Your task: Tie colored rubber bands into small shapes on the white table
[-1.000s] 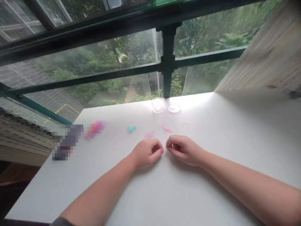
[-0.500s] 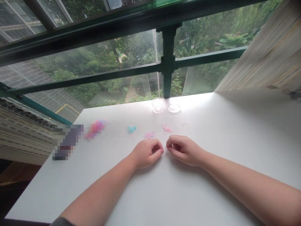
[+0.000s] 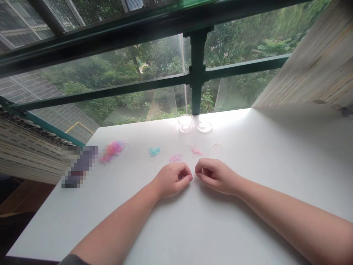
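Left hand and right hand, each pinched narrow; contents cannot be told. Pink bands lie just beyond them; far left, a pixelated object, any lettering unreadable.

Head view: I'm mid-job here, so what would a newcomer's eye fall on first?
Probably the left hand and right hand, fingertips drawn in and nearly meeting over the middle of the white table; anything pinched there is too small to tell. Then perhaps the multicoloured pile of small loops, toward the table's back left, and the clear jar, near the back edge below the window frame.
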### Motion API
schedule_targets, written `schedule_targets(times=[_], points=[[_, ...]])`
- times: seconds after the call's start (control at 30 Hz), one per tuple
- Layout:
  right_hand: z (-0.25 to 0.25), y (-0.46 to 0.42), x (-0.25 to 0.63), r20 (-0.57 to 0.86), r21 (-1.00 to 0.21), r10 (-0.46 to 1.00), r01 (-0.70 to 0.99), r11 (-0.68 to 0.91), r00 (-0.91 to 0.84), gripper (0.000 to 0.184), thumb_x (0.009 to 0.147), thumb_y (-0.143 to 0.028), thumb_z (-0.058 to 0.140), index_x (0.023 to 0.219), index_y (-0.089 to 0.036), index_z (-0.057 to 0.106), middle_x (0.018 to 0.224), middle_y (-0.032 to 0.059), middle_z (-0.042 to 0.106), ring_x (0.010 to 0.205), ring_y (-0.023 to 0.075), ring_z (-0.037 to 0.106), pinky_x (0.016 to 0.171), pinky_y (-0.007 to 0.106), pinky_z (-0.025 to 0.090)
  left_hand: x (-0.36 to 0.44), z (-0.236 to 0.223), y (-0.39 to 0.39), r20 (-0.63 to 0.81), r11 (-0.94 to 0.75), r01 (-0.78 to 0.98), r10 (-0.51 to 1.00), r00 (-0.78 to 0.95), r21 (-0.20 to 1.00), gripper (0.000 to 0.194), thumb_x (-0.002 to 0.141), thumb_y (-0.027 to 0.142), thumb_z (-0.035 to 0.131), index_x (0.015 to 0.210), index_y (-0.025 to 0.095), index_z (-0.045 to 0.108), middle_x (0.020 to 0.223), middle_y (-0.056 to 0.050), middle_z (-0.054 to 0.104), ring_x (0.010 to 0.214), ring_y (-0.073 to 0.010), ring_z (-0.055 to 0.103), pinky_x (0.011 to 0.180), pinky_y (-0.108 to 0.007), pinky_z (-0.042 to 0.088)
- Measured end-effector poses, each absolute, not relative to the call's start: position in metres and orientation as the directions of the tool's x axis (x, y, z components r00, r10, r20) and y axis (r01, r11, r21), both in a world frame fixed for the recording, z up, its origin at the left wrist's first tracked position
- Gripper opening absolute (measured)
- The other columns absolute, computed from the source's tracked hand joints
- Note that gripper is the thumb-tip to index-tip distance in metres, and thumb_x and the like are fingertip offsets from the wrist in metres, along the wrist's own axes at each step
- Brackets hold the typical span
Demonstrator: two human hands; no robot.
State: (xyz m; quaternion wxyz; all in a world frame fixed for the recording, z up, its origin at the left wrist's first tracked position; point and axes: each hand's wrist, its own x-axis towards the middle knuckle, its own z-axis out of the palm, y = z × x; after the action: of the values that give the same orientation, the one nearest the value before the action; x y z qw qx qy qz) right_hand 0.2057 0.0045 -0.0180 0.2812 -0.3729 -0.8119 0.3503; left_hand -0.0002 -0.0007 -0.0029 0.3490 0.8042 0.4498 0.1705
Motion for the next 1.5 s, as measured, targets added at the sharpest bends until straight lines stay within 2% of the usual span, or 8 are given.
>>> schedule_targets(times=[0.5,1.5], points=[[-0.0150,0.0040,0.2048,0.197,-0.771,0.792,0.408,0.489,-0.577,0.013,0.071,-0.006,0.049,0.075,-0.018,0.053,0.063,-0.0034,0.051,0.053,0.0073,0.040,0.051,0.019,0.032,0.0009,-0.0003,-0.0012,-0.046,-0.346,0.613,0.846,0.532,0.710,0.009,0.079,0.025,0.051,0.077,0.019,0.057,0.071,0.000,0.060,0.062,-0.0114,0.051,0.058,-0.023,0.040],[-0.0146,0.0045,0.2047,0.185,-0.772,0.794,0.414,0.482,-0.579,0.011,0.072,-0.008,0.049,0.075,-0.018,0.054,0.060,-0.0035,0.049,0.052,0.0078,0.040,0.050,0.019,0.032,0.0005,-0.0008,-0.0011,-0.041,-0.355,0.609,0.841,0.539,0.709,0.010,0.078,0.025,0.051,0.077,0.019,0.058,0.071,0.000,0.061,0.062,-0.0115,0.051,0.059,-0.023,0.040]])
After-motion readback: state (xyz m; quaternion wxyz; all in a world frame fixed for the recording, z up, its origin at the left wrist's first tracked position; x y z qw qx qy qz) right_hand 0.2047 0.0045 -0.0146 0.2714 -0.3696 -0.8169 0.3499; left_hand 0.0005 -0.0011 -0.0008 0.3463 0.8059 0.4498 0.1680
